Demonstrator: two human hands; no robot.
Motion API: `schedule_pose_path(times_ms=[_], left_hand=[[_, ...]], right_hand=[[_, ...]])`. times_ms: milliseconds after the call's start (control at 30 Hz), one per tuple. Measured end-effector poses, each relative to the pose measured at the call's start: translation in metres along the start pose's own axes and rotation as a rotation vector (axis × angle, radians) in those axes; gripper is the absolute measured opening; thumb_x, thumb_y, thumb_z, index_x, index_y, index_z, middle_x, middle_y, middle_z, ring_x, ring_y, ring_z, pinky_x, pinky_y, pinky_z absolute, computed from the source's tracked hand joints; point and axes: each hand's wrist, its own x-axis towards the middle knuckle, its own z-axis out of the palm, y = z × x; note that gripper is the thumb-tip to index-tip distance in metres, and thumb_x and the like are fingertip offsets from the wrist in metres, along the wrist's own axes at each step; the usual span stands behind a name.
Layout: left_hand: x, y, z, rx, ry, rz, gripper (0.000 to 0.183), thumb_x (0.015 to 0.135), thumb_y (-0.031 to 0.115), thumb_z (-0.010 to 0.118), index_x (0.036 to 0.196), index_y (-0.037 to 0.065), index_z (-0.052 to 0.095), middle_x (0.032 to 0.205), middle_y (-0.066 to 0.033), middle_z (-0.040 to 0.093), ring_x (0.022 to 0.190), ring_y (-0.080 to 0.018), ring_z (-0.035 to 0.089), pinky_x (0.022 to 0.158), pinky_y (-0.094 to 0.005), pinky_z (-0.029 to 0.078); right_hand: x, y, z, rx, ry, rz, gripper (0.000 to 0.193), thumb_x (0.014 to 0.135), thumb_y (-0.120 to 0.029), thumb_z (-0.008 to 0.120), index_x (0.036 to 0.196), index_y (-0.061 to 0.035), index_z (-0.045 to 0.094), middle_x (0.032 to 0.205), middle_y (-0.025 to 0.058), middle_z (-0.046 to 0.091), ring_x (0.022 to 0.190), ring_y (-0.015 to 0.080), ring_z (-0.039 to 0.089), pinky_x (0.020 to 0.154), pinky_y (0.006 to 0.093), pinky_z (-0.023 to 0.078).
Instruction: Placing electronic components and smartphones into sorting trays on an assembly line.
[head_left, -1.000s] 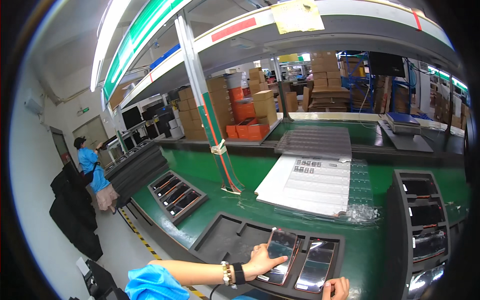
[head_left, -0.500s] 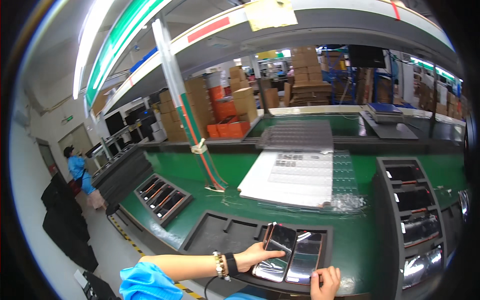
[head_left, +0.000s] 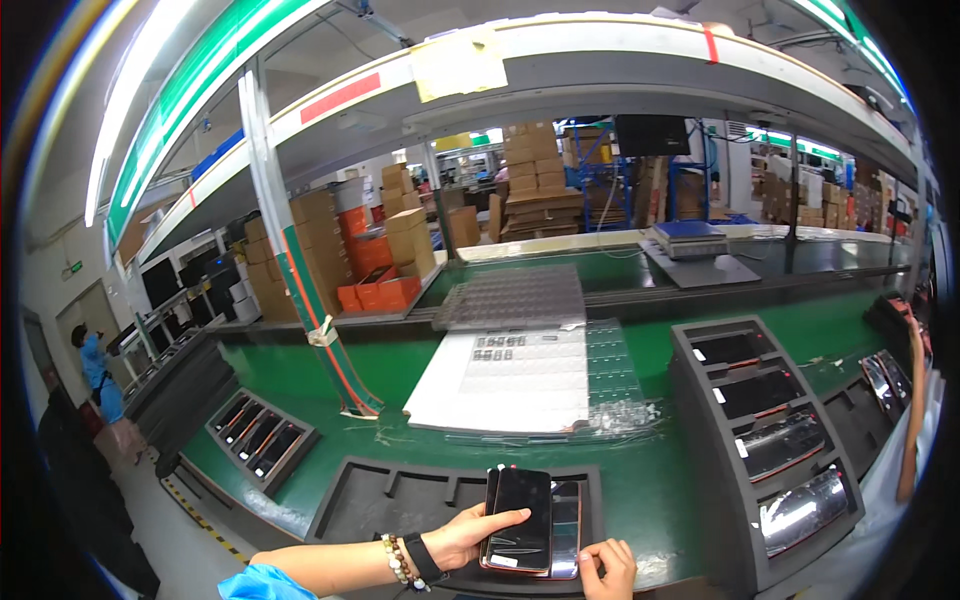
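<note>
The dark phone (head_left: 522, 540) has a glossy black face with rounded corners, pale streaks of reflected light across it, an orange-red edge and a small white label at its foot; with the white sheets (head_left: 500, 390) as the clock's hub, it sits at six o'clock, over the grey foam tray (head_left: 385, 505) on the green bench (head_left: 660, 510); the left hand (head_left: 465, 535) grasps it from its nine o'clock side, thumb laid across the screen; I cannot tell whether another lies against its back. A second phone (head_left: 567, 525) shows at its three o'clock, partly covered by it; the right hand (head_left: 608, 568) is at its four o'clock, fingers curled, near the second phone's lower corner, and I cannot tell whether it pinches anything.

Counting round from the hub: one small tray (head_left: 308, 440) between eight and nine, with four phones in a row; one long tray (head_left: 712, 460) between three and four, also with four; beyond it at three, one further tray (head_left: 850, 420) with at least two, and one co-worker's forearm (head_left: 915, 400) beside it; one blue-topped device (head_left: 688, 232) between one and two; one standing person (head_left: 103, 385) in blue, far off at nine.
</note>
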Motion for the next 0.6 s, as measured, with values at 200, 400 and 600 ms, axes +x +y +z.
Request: schedule_pose_path(times_ms=[200,400,600], left_hand=[[0.030,-0.013,0.025,0.071,-0.258,-0.050,0.042,0.091,0.019,0.077,0.125,0.004,0.058,0.110,-0.0075,0.070,0.091,-0.0156,0.072,0.078,-0.0299,0.062],[0.026,0.000,0.050,0.079,-0.437,-0.177,0.048,0.095,0.019,0.071,0.136,0.003,0.052,0.110,-0.0078,0.068,0.091,-0.0148,0.072,0.074,-0.0259,0.062],[0.024,-0.005,0.026,0.342,-0.216,0.206,0.040,0.085,0.022,0.083,0.117,0.004,0.066,0.099,-0.0028,0.070,0.085,-0.0074,0.066,0.071,-0.0229,0.053]], right_hand=[[-0.006,0.001,0.012,-0.035,0.057,0.096,0.028,0.091,-0.006,0.061,0.114,0.0009,0.048,0.107,0.0232,0.053,0.099,0.0421,0.054,0.089,0.0442,0.045],[-0.010,0.005,0.012,-0.005,0.119,0.061,0.042,0.090,-0.009,0.060,0.127,0.0028,0.043,0.127,0.0266,0.049,0.118,0.0433,0.051,0.102,0.0464,0.040],[-0.005,0.005,0.010,-0.031,0.095,0.085,0.041,0.085,-0.003,0.066,0.121,0.0018,0.047,0.118,0.0228,0.052,0.110,0.0392,0.052,0.097,0.0423,0.043]])
